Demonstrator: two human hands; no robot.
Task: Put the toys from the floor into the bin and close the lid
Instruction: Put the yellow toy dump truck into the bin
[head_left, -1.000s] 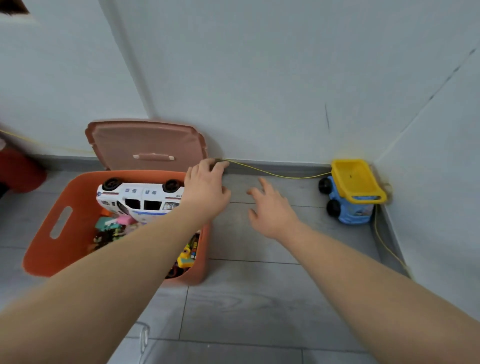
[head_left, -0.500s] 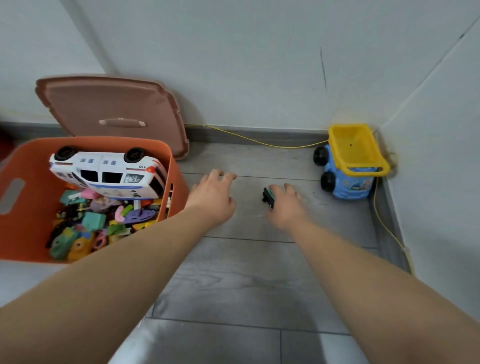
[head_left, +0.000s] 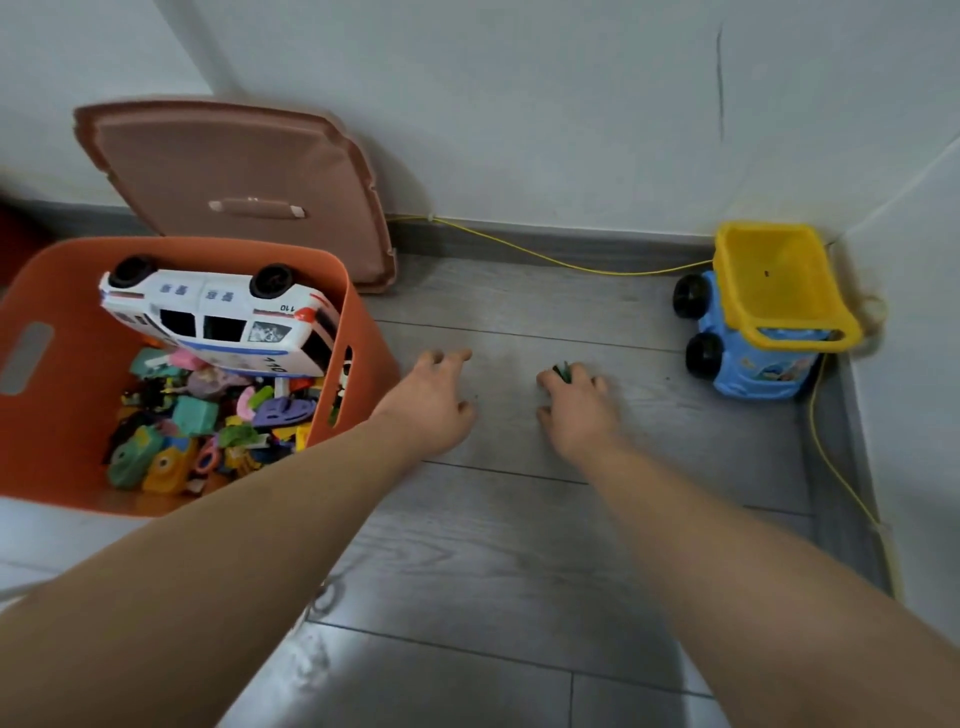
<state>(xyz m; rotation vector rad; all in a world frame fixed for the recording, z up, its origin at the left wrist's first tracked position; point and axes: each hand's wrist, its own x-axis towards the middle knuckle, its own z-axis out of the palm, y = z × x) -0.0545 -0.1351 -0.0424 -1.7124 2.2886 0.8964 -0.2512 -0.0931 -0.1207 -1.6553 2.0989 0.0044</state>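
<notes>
Open orange plastic bin (head_left: 62, 291) holds white toy police van (head_left: 218, 317) over small toys, brown lid (head_left: 234, 171) leaning on wall | our left hand (head_left: 428, 402) loosely spread, empty, over grey wood-grain floor (head_left: 493, 545) | our right hand (head_left: 576, 410) curled around small dark green toy (head_left: 562, 372) | blue-and-yellow plastic dump truck (head_left: 763, 312) stands cornered.

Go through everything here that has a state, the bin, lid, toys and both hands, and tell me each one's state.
Orange bin: open, partly filled with toys.
Lid: off, leaning against the wall behind the bin.
Police car: in the bin, on its side.
Dump truck: on the floor in the corner, bucket empty.
Left hand: open, empty.
Right hand: closing on a small green toy.
</notes>
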